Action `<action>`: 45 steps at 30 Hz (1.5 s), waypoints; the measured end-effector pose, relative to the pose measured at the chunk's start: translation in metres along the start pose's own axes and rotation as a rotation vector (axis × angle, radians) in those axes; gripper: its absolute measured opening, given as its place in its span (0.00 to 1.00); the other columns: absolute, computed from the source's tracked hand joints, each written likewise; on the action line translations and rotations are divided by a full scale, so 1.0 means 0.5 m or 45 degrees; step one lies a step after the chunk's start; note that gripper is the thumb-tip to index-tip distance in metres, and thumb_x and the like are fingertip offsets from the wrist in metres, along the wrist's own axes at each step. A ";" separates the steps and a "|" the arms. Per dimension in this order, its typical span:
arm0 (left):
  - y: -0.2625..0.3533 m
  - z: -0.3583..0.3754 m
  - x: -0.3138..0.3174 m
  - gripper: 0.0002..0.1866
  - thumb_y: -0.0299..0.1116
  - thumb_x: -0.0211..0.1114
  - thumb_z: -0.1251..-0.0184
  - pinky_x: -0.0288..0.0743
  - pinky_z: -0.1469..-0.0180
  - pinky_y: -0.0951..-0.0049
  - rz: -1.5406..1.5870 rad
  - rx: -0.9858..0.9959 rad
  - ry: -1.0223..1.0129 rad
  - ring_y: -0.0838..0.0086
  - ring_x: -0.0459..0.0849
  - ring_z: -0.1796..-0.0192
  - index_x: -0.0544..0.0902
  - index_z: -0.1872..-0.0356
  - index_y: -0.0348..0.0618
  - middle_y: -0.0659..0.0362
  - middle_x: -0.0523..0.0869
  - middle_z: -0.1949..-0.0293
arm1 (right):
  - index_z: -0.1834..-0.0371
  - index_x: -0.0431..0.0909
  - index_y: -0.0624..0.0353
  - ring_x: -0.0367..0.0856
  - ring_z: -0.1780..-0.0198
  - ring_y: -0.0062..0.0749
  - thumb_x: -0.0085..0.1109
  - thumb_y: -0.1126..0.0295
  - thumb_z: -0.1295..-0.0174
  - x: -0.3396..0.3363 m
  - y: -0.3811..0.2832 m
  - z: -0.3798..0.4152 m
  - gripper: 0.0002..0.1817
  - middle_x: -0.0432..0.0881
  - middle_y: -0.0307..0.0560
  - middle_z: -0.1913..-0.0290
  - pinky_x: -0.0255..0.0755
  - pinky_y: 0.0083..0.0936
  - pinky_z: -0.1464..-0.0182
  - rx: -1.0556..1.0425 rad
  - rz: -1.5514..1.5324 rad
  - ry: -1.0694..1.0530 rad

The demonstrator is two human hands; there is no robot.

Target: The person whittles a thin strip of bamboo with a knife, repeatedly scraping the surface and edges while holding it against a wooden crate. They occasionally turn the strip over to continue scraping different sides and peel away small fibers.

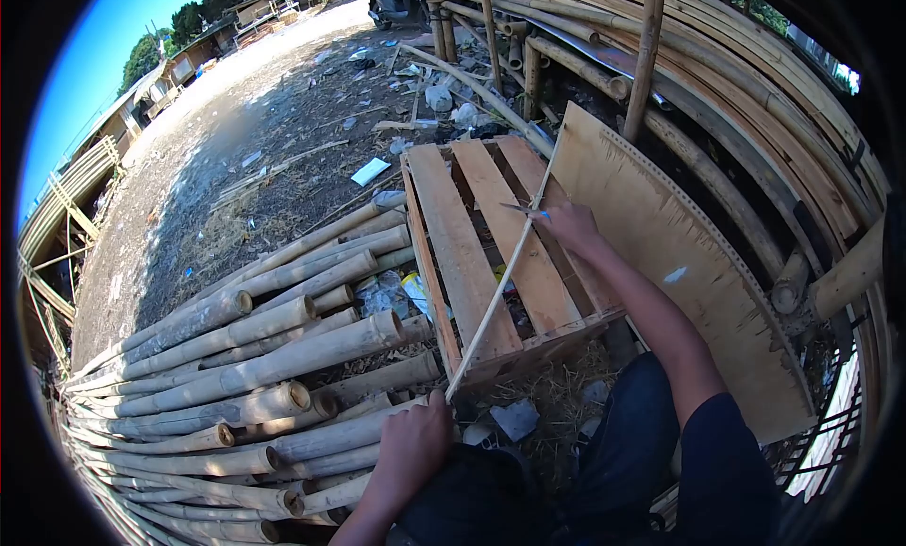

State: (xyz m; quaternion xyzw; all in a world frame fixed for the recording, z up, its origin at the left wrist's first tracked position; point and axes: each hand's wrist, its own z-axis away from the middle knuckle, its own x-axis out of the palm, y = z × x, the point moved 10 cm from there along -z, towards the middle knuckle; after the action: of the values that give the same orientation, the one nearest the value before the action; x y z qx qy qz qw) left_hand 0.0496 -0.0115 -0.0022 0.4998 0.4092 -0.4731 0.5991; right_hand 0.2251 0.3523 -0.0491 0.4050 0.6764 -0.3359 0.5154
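Note:
A thin pale bamboo strip runs slantwise over a wooden slatted crate. My left hand is closed round its lower end, close to my left knee. Near the strip's upper end, my right hand grips a small knife, its blade pointing left and meeting the strip. A bit of blue shows at the knife by my fingers. The crate's slats lie under the strip and under my right hand.
Bamboo poles are piled at the left, their cut ends towards the crate. A plywood sheet leans at the right. Behind it are long stacked poles and an upright post. Litter and stones lie on the ground.

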 end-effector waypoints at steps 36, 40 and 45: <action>0.004 -0.002 -0.002 0.08 0.35 0.54 0.30 0.76 0.68 0.49 0.023 -0.061 -0.076 0.48 0.83 0.72 0.72 0.60 0.40 0.46 0.81 0.78 | 0.65 0.75 0.65 0.81 0.70 0.41 0.69 0.71 0.49 -0.048 0.025 -0.042 0.13 0.79 0.53 0.74 0.73 0.40 0.63 -0.116 -1.141 0.289; -0.001 -0.002 -0.002 0.08 0.35 0.54 0.30 0.75 0.67 0.49 0.063 -0.060 -0.067 0.48 0.83 0.72 0.72 0.60 0.40 0.46 0.81 0.78 | 0.64 0.77 0.65 0.83 0.65 0.53 0.65 0.75 0.47 -0.061 0.042 -0.091 0.09 0.82 0.60 0.70 0.74 0.45 0.62 0.033 -0.908 0.350; -0.003 -0.001 -0.008 0.09 0.35 0.54 0.29 0.75 0.66 0.47 0.077 -0.098 -0.074 0.47 0.83 0.71 0.73 0.60 0.40 0.45 0.81 0.78 | 0.65 0.77 0.66 0.83 0.65 0.56 0.63 0.73 0.44 -0.132 0.141 -0.142 0.08 0.81 0.61 0.72 0.76 0.43 0.62 0.260 -0.655 0.629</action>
State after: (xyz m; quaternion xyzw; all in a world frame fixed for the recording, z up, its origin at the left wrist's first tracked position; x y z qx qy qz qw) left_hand 0.0473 -0.0103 0.0013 0.4748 0.3942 -0.4530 0.6435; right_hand 0.2675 0.4323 0.0296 0.3399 0.8231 -0.4123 0.1922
